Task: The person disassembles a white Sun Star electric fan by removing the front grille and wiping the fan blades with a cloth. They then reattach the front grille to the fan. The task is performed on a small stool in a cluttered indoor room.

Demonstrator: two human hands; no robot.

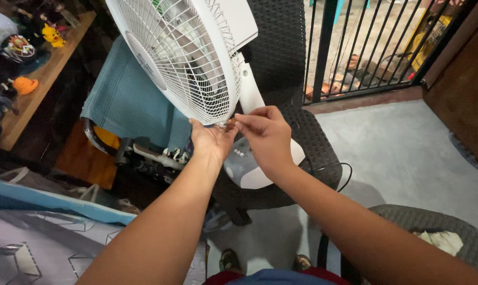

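The left hand [211, 141] lies palm up, fingers loosely spread, just under the lower rim of the fan [181, 58]. The right hand [265, 138] hovers right beside it, thumb and forefinger pinched narrow on something small and brownish at the edge of the left palm; it is too small to tell whether it is a screw [230, 122] or a clip.

The fan stands directly ahead of both hands, its white wire grille tilted up and to the left, its neck running down behind the right hand to the grey-and-white base [249, 169] just under the right wrist. The base sits on a dark wicker chair [302, 132].

The fan looks light, being plastic and thin wire. The grille would probably flex and bend if squeezed, so the neck or base seems the firmer hold; the rim would do for steadying only. The small piece looks hard, smooth and easy to drop, best kept in a fingertip pinch over the cupped palm.

A black cord [334, 169] loops out to the right of the right forearm. A teal cloth [128, 100] hangs left of the left hand, and a black railing [355, 47] stands beyond the chair.
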